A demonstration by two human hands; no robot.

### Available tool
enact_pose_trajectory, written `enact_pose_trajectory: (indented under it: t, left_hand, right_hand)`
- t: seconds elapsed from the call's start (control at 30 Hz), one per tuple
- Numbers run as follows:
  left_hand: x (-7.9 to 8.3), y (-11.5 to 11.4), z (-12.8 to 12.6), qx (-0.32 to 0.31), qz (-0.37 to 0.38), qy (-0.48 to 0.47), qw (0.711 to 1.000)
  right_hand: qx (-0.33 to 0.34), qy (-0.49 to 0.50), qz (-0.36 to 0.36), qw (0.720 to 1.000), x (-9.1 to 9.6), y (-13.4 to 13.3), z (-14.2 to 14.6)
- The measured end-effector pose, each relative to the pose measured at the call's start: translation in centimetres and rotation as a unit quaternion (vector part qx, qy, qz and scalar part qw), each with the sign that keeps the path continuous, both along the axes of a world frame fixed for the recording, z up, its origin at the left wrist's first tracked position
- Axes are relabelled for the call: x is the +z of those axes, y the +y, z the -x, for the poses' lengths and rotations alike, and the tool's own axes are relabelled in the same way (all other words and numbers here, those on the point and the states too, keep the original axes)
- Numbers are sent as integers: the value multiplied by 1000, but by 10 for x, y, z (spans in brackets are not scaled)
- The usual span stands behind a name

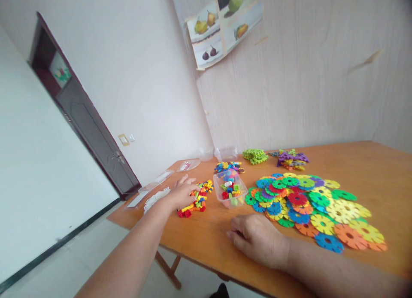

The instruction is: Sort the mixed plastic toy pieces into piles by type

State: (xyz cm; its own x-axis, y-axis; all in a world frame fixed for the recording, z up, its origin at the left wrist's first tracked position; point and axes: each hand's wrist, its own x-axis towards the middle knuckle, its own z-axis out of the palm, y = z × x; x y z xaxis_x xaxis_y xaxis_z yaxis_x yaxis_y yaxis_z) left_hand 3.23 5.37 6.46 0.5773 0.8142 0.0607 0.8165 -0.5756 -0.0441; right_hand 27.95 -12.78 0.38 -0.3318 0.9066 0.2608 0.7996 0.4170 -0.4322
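Observation:
My left hand [183, 195] reaches over a small heap of colourful plastic building blocks [200, 200], its fingers stretched out at the heap's left side. The hand covers part of the heap, and I see nothing held in it. Just right of the heap stands a clear plastic box [219, 196] with red, yellow, green and white blocks inside. Curled into a loose fist, my right hand [257, 238] rests on the table in front of the box, with no object showing in it.
Slotted plastic discs [322, 203] cover the table [206, 233] to the right. Behind stand green interlocking pieces [255, 156], a purple and yellow pile [292, 159] and blue-yellow pieces [227, 165]. White pieces [157, 199] and clear lids [188, 165] lie left.

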Motion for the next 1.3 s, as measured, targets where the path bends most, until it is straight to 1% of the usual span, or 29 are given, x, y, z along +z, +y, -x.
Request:
enact_pose_trajectory:
  t: [0.13, 0.23, 0.3, 0.43, 0.53, 0.63, 0.73, 0.83, 0.93, 1.03, 1.17, 1.3]
  left_hand:
    - [0, 3, 0, -3, -9, -15, 1000]
    - [2, 5, -6, -13, -32, -54, 998]
    - [4, 4, -14, -30, -32, -100, 994]
    - [8, -1, -40, -52, 15, -176, 983]
    - [9, -7, -58, -79, 35, -181, 980]
    - [12, -9, -65, -99, 28, -172, 980]
    - [14, -9, -57, -88, 18, -147, 985]
    - [14, -9, -39, -63, 9, -105, 992]
    - [10, -11, -21, -41, 0, -60, 997]
    - [3, -12, -9, -34, -8, -30, 999]
    - [-5, -12, -4, -41, -23, -22, 999]
    - [-8, -12, -6, -47, -34, -18, 998]
  right_hand:
    - [-3, 1, -2, 1000, 0, -1, 0]
    - [-6, 3, -7, 1000, -2, 0, 1]
    - [-9, 3, -10, 1000, -3, 1, 1]
    - [-11, 2, -12, 1000, -4, 2, 1]
    - [-8, 3, -9, 1000, -4, 1, 1]
    - [-3, 5, -8, 1000, -3, 0, 0]
    - [-2, 6, -10, 1000, -3, 0, 0]
    - [-6, 2, -10, 1000, -4, 0, 0]
    - [-9, 0, -14, 1000, -5, 1, 1]
    - [-3, 1, -17, 1000, -5, 2, 1]
    - [-5, 2, -7, 1000, -4, 1, 0]
    - [-7, -4, 5, 1000, -2, 1, 0]
